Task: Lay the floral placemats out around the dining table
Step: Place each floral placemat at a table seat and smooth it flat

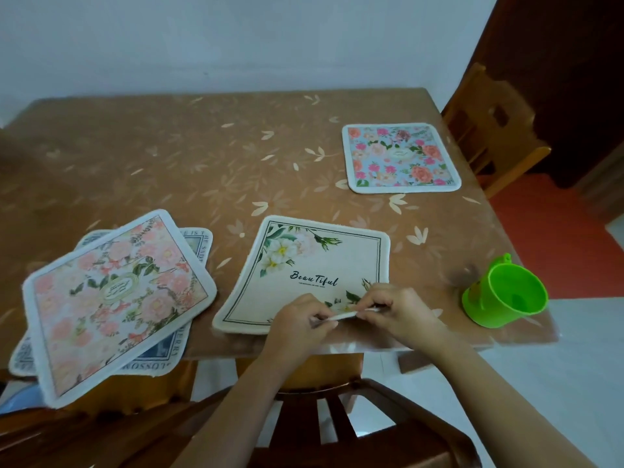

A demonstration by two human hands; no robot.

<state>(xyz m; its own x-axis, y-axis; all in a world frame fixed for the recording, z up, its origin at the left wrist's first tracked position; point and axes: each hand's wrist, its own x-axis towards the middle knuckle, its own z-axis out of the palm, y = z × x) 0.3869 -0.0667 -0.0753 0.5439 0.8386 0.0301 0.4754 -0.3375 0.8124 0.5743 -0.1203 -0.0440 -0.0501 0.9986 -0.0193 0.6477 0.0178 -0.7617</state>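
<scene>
Four placemats were in view on the counter (202, 146). One blue floral placemat (400, 158) lay flat near the far right corner, squared to the wooden chair (489, 130) beside it, which I took for a finished setting. Two more sat at the near left as a loose pile: a pink floral placemat (118, 298) on top of a blue lettered placemat (158, 352), both overhanging the counter's edge, presumably parked within easy reach. The cream placemat (314, 275) printed "Beautiful" lay right in front of me, slightly skewed. My left hand (299, 324) and right hand (396, 310) each had a closed grip on its near edge, pinching the rim and raising it a little, I judged in order to tug it square with the near chair (337, 417). A green plastic cup (506, 292) stood to its right, apart from it.
</scene>
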